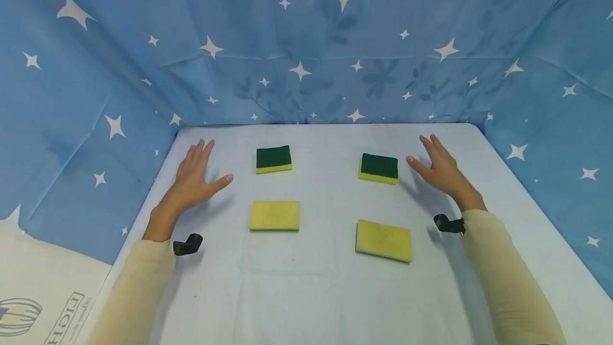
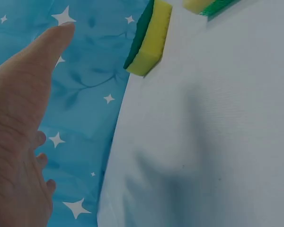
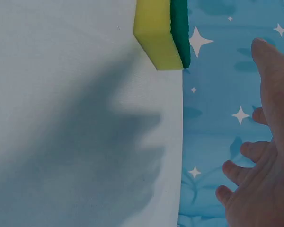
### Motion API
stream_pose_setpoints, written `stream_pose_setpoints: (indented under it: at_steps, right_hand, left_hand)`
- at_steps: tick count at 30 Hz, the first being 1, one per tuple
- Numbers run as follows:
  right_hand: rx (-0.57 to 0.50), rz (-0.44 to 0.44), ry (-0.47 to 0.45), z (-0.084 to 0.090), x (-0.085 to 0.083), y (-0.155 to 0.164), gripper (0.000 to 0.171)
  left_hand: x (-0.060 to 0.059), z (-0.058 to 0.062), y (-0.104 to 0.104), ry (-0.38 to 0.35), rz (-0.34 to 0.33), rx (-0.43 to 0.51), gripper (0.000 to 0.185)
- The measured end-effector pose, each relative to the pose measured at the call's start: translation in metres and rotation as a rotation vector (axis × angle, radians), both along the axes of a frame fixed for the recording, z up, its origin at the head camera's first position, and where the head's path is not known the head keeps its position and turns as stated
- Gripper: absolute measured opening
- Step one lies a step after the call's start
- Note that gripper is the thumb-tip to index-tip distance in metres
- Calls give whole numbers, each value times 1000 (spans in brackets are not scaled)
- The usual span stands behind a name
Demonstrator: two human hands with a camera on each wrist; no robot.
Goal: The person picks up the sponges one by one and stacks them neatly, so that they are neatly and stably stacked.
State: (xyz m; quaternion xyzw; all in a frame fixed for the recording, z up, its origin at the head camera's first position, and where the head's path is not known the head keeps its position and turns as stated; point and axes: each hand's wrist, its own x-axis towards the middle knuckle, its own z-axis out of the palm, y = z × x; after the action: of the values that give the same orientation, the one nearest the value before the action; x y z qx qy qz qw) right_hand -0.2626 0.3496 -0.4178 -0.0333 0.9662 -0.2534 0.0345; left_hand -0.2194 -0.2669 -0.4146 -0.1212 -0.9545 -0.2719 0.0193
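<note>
Several sponges lie on a white table point(image 1: 316, 292). Two lie green side up at the back, the left green sponge point(image 1: 273, 159) and the right green sponge point(image 1: 378, 168). Two lie yellow side up in front, the left yellow sponge point(image 1: 275, 215) and the right yellow sponge point(image 1: 384, 240). My left hand point(image 1: 195, 174) hovers flat with spread fingers left of the back left sponge point(image 2: 149, 40), holding nothing. My right hand point(image 1: 438, 166) hovers flat just right of the back right sponge point(image 3: 162, 33), also holding nothing.
Blue cloth with white stars point(image 1: 306, 47) walls the table at the back and both sides. A cardboard box point(image 1: 33, 302) shows at the lower left. Black wrist camera mounts point(image 1: 188, 245) sit on both cream sleeves.
</note>
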Motion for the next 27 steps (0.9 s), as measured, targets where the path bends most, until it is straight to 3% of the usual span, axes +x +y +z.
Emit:
stream_pose_setpoints:
  at_steps: [10, 27]
  right_hand:
    - [62, 46, 90, -5, 14, -4, 94]
    - [176, 139, 217, -6, 52, -17, 95]
  left_hand:
    - [12, -10, 8, 10, -25, -50, 106]
    - [33, -33, 29, -14, -92, -106, 103]
